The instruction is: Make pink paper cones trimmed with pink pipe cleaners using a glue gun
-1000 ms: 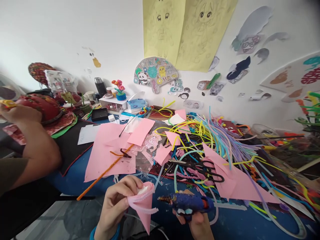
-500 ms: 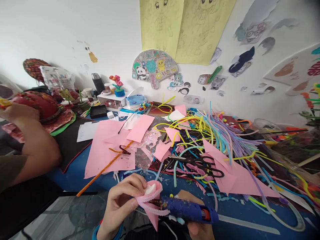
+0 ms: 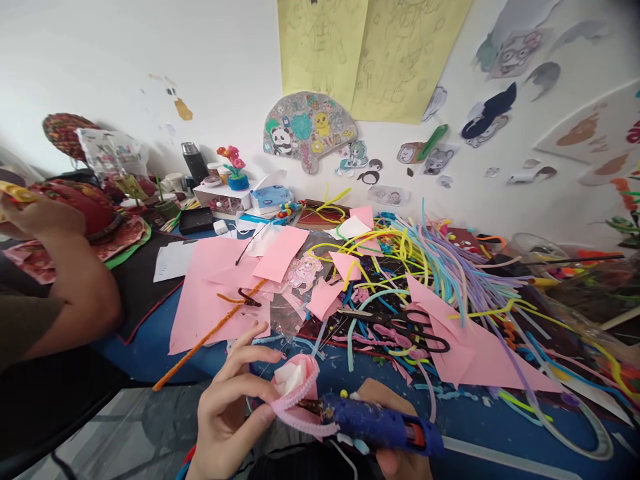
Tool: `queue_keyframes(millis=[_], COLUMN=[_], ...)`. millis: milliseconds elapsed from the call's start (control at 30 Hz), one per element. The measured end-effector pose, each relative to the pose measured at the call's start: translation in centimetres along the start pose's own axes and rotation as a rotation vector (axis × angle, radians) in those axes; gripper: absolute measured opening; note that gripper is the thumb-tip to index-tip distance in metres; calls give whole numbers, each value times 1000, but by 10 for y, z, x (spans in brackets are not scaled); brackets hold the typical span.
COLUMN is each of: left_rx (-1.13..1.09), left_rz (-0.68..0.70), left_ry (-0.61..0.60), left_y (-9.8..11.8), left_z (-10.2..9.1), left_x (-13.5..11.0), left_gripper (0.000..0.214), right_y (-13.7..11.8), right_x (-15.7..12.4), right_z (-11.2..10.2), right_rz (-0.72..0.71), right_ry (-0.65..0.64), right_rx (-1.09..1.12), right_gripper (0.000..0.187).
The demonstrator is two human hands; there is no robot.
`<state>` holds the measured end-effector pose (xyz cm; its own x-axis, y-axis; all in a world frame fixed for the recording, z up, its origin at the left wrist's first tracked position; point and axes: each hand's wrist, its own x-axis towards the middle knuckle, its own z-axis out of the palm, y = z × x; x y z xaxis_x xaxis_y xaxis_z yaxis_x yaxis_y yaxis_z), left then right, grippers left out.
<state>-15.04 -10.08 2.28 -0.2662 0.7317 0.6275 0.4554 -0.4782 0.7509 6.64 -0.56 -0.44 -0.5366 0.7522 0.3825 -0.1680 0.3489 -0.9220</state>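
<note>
Between thumb and forefinger, my left hand (image 3: 233, 407) pinches a small pink paper cone (image 3: 311, 385), its other fingers raised and spread. White tissue-like stuffing (image 3: 291, 379) fills the cone's mouth. A fuzzy pink pipe cleaner (image 3: 314, 429) runs along the cone's edge, with its loose end pointing right. My right hand (image 3: 387, 395) is wrapped round a blue glue gun (image 3: 370, 421), mostly behind it. The gun's nozzle meets or nearly meets the pipe cleaner and cone; exact contact is unclear.
Black-handled scissors (image 3: 400, 325), pink paper sheets (image 3: 193, 300) and a heap of coloured pipe cleaners (image 3: 440, 267) cover the table. An orange fuzzy stick (image 3: 200, 350) overhangs the front edge. At left, another person's arm (image 3: 85, 280) holds something yellow.
My left hand's upper fingers have lifted and spread away from the cone. The cone has tilted, showing more of its white filling. The glue gun has stayed nearly in place.
</note>
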Motion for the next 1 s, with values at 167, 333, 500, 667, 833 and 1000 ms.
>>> queue_keyframes(millis=[167, 333, 500, 667, 833, 1000], left_rx=[-31, 7, 20, -4, -36, -29], left_rz=[-56, -24, -5, -21, -43, -39], left_ry=[-26, -44, -41, -25, -2, 52], left_y=[5, 6, 9, 8, 4, 1], left_z=[-2, -2, 0, 1, 3, 6], left_x=[0, 0, 0, 0, -1, -5], left_gripper=[13, 17, 18, 16, 15, 17], right_y=[-5, -8, -8, -8, -8, -7], right_x=[4, 4, 4, 5, 4, 2], right_z=[-1, 1, 3, 5, 4, 4], right_rz=[21, -1, -35, -45, -57, -125], right_ry=[-22, -5, 9, 29, 17, 42], right_rx=[-39, -81, -75, -63, -118, -173], right_gripper=[64, 65, 64, 63, 65, 62])
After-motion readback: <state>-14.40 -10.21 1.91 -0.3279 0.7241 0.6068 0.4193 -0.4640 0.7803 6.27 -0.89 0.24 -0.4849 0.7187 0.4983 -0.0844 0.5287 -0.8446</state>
